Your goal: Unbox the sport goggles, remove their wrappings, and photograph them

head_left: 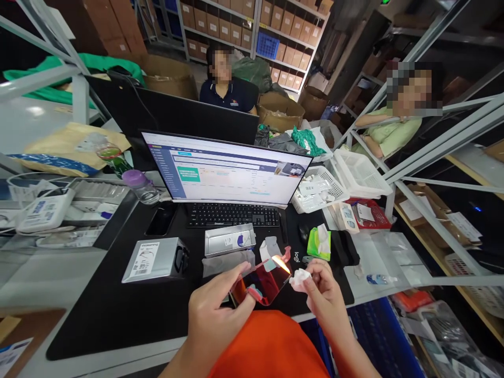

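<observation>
In the head view my left hand [222,304] is closed on a glossy red see-through panel [270,286], thumb on the near side and fingers on the far side. A bright orange glare lies on the panel's upper right corner. My right hand [325,289] pinches a crumpled white tissue [300,279] just right of the panel, apart from it or barely at its edge. Beyond the panel lie a grey cloth-like pouch [228,262], a silver box [230,240] with a label, and a white piece of paper [269,248]. A pink strip [287,253] shows behind the panel.
A monitor [228,176] and keyboard [232,216] stand behind. To the left are another silver box [155,260], a phone [160,219] and a purple-lidded bottle [139,186]. At right sit a green tissue pack [318,242] and white baskets [318,189]. Two people sit beyond.
</observation>
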`<action>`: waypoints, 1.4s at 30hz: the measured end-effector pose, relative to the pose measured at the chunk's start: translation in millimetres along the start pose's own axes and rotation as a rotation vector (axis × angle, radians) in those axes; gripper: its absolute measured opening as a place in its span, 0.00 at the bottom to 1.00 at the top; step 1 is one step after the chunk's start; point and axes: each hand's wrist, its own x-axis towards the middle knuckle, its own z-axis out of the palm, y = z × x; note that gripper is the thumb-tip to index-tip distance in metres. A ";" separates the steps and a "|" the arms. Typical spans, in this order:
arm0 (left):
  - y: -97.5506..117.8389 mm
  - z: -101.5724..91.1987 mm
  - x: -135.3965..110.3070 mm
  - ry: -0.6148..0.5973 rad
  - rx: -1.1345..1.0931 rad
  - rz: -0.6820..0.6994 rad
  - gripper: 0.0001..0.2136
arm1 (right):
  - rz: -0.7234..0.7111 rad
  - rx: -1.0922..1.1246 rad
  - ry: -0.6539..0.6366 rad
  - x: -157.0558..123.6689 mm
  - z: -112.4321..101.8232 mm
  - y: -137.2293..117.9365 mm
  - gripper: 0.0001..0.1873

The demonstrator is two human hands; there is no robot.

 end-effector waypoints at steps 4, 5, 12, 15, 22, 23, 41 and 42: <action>-2.9 1.1 -2.4 0.037 0.023 -0.003 0.13 | -0.032 0.040 -0.011 -0.2 8.6 -4.5 0.13; -4.7 1.9 -3.7 0.052 0.035 -0.005 0.12 | -0.015 0.092 -0.036 -1.0 12.0 -7.3 0.12; -16.9 9.9 -8.8 0.090 0.094 -0.007 0.13 | 0.228 0.339 -0.193 -5.4 37.4 -25.1 0.17; -18.6 12.9 -9.1 0.086 0.103 0.019 0.13 | 0.275 0.413 -0.256 -3.3 42.0 -29.6 0.18; -18.5 12.5 -9.2 0.077 0.129 0.086 0.15 | 0.333 0.492 -0.269 -2.2 42.3 -38.6 0.19; -18.2 11.9 -8.8 0.078 0.132 0.093 0.16 | 0.335 0.485 -0.262 -2.1 41.4 -39.0 0.18; -23.2 19.8 -13.6 0.106 0.282 0.292 0.15 | 0.364 0.560 -0.169 -16.7 59.6 -39.5 0.11; -23.5 20.7 -14.2 0.113 0.282 0.303 0.15 | 0.368 0.565 -0.147 -18.0 62.9 -38.7 0.12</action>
